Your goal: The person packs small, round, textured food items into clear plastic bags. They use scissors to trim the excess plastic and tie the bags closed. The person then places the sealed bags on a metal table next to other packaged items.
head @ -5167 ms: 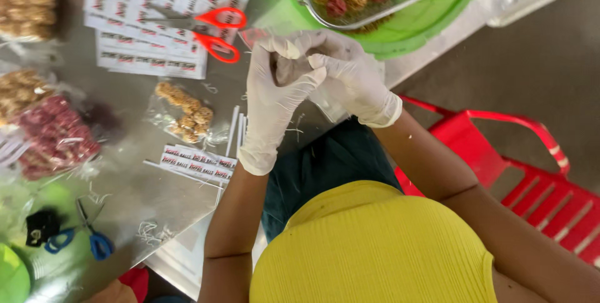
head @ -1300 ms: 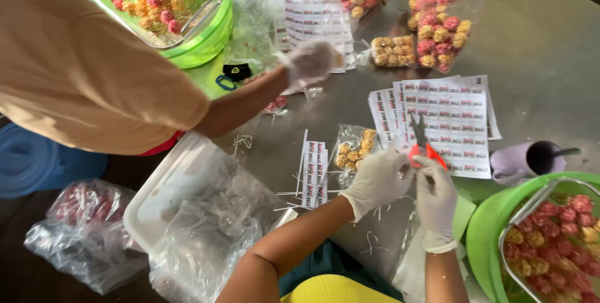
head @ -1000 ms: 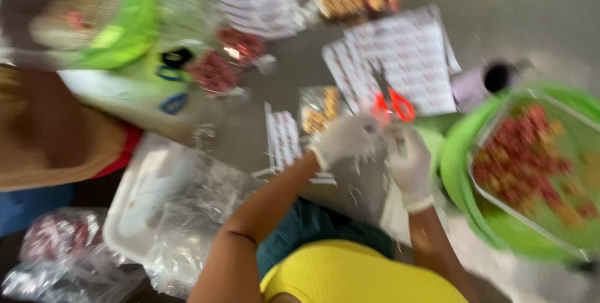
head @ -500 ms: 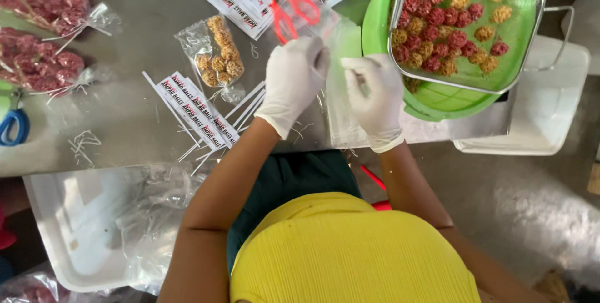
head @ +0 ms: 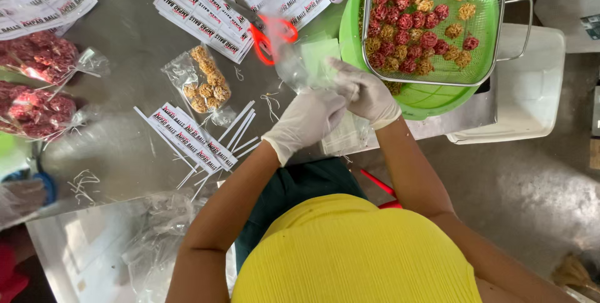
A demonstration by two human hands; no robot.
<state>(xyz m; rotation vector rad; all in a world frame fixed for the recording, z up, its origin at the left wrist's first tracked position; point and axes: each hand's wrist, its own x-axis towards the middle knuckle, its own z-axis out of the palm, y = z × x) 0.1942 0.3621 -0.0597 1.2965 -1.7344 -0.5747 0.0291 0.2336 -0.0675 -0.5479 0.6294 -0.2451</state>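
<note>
Both my hands wear white gloves and meet at the table's near edge. My left hand (head: 306, 121) and my right hand (head: 367, 93) pinch a small clear plastic bag (head: 299, 64) between them; the bag looks empty and stands up toward the scissors. Under my hands lies a thin stack of empty clear bags (head: 342, 137). Just right of my right hand sits a metal mesh basket (head: 500, 28) of red and yellow snack balls inside a green bowl (head: 425, 100).
Red-handled scissors (head: 270, 33) lie on printed label sheets (head: 206, 9). A filled bag of yellow balls (head: 203, 79), cut label strips (head: 187, 140) and bags of red balls (head: 37, 87) sit to the left. A white bin (head: 525, 84) stands to the right.
The view has swung over the table and settled on my side. My hands have come closer together and now hold a clear bag up off the stack.
</note>
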